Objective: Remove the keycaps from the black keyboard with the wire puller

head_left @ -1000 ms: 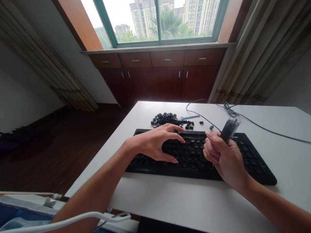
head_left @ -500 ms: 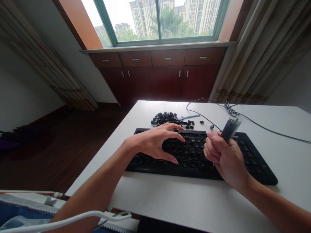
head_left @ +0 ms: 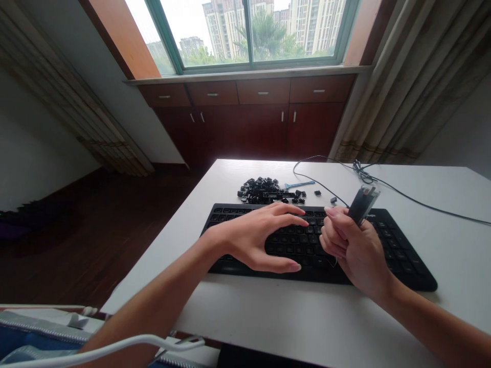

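Observation:
A black keyboard (head_left: 291,237) lies lengthwise across the white table, with many of its key sockets bare. My left hand (head_left: 261,237) hovers over its left and middle part, fingers and thumb spread, holding nothing; whether the fingertips touch the keys I cannot tell. In a closed fist, my right hand (head_left: 355,245) grips a keycap puller (head_left: 362,204) above the keyboard's right part. The puller's dark body with a clear, metal-tipped end sticks up out of the fist, and a thin wire shows below the fingers. Behind the keyboard sits a pile of black keycaps (head_left: 257,190).
A small blue brush (head_left: 299,184) lies beside the pile, and a few loose keycaps (head_left: 317,192) are to its right. A black cable (head_left: 364,176) runs over the table (head_left: 268,306), bundled at the back. A white cord (head_left: 153,340) crosses the lower left.
My left hand has moved to the right and slightly nearer to me over the keyboard, still spread. My right hand stays in place with the keycap puller.

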{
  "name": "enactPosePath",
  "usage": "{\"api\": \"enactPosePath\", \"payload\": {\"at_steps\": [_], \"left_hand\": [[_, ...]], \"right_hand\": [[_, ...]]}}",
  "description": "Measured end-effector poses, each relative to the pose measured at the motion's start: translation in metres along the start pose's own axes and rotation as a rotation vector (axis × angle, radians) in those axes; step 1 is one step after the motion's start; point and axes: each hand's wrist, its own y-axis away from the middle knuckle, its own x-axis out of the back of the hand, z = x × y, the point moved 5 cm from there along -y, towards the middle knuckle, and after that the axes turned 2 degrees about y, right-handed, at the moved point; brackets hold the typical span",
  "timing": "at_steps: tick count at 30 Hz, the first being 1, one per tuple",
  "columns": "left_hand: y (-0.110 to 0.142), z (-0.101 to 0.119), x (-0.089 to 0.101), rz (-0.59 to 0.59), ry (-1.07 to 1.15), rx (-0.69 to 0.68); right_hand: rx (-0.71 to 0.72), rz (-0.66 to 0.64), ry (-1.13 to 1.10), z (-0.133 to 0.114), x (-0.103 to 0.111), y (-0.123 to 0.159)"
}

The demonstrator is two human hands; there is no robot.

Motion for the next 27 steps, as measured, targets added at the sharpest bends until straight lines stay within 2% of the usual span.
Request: {"api": "enactPosePath", "payload": {"at_steps": [3,5,8,11,17,27], "left_hand": [[-0.011,0.01,-0.025,0.053,-0.087,-0.007],[-0.016,0.016,-0.043,0.023,-0.177,-0.025],[-0.019,0.018,-0.057,0.023,-0.246,-0.02],[-0.018,0.017,-0.059,0.043,-0.273,-0.008],[-0.019,0.016,-0.061,0.109,-0.29,0.013],[-0.021,0.026,-0.06,0.116,-0.313,-0.002]], "right_hand": [[0.032,-0.047,-0.051,-0.001,-0.005,0.003],[0.092,-0.082,-0.07,-0.002,-0.007,0.008],[0.183,-0.1,0.044,-0.004,-0.006,0.013],[0.186,-0.045,0.143,-0.006,-0.001,0.011],[-0.002,0.127,-0.011,-0.003,0.005,0.0],[0.082,0.108,0.059,0.005,0.003,0.006]]}}
